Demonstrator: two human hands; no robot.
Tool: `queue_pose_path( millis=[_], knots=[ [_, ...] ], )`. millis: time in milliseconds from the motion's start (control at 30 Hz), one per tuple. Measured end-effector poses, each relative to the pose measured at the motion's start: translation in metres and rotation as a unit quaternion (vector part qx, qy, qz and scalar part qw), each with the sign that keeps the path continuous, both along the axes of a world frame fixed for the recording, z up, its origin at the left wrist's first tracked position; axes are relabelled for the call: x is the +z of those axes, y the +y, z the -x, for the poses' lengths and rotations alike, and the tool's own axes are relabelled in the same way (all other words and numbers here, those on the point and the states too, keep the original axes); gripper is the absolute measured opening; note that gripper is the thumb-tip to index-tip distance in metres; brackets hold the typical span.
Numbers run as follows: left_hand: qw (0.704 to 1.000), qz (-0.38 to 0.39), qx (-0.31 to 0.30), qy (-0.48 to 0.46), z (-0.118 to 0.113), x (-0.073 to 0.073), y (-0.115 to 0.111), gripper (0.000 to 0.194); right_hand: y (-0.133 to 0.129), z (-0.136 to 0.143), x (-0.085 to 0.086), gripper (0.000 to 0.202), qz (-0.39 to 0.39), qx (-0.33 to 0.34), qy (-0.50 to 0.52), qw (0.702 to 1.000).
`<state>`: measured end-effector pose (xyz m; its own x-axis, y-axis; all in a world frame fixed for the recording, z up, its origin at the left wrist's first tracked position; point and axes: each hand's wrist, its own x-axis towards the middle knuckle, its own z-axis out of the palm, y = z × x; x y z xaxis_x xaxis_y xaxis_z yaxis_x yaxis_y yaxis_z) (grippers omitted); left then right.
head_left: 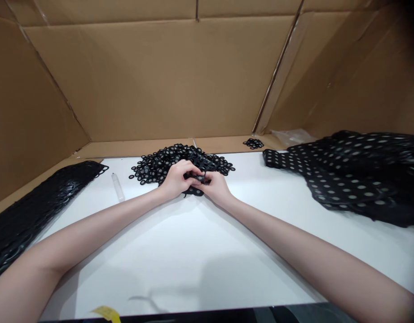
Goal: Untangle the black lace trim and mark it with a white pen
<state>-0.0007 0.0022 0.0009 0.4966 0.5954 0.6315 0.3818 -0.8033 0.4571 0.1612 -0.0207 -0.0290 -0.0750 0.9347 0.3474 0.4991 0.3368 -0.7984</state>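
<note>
- The black pc (194, 191) is at the near edge of the ring pile, roughly mid-surface L to R. Both hands are on it.
- Looks-wise: dark, w/ pale round spots on the part poking out below the fingers, plus a thin dark bit sticking out on the L side. Most of it's hidden by fingers, so can't tell the full shape.
- L hand (176, 179): grip closed to a pinch, thumb + fingers curled in on the black pc.
- R hand (218, 187): same deal, grip pinched on the pc from the other side, fingertips v. close to the L ones.
- Ring pile (163, 162): heap of small black rings right behind the hands, loose ones scattered at both ends, pale centers on lots of 'em.
- Small ring cluster (253, 143): well apart from the main heap, back R, on the cardboard strip behind the white surface (160, 255).
- Dotted black sheet (348, 179): big, rumpled, far R, rows of pale round spots.
- Black bundle (41, 206): long, shiny, lying diagonally on the far L, w/ open loops at its back end.
- Clear tube (118, 187): b/w the bundle & the pile.
- Clear plastic (292, 136): crumpled, behind the dotted sheet.
- Yellow strip (107, 312): near edge, L of center.
- Cardboard walls (160, 80): back + both sides.
</note>
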Motion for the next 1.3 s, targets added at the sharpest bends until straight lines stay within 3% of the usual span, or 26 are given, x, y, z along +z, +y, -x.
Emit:
queue_pose_path(
  millis=[367,567,667,833,1067,1300],
  knots=[
    [0.999,0.036,0.018,-0.019,0.000,-0.001,0.001,0.016,-0.002,0.001,0.004,0.022,0.022,0.002,0.000,1.000],
    [1.000,-0.001,-0.022,-0.017,0.001,0.006,0.002,0.008,-0.002,0.001,0.005,0.020,0.016,0.008,-0.010,1.000],
    [0.998,-0.009,-0.037,-0.044,0.002,0.006,0.004,0.014,-0.002,0.002,0.004,0.018,0.005,0.011,-0.016,1.000],
    [0.996,0.030,-0.039,-0.070,0.001,0.013,0.005,0.025,0.001,0.003,0.003,0.019,-0.002,0.002,-0.026,1.000],
    [0.972,0.151,-0.039,-0.174,0.003,0.038,0.000,0.015,-0.001,0.004,0.006,0.033,0.003,-0.020,-0.004,1.000],
    [0.960,0.178,-0.031,-0.214,0.000,0.031,0.001,0.014,-0.002,0.008,0.009,0.039,0.003,-0.015,0.004,1.000]
  ],
)
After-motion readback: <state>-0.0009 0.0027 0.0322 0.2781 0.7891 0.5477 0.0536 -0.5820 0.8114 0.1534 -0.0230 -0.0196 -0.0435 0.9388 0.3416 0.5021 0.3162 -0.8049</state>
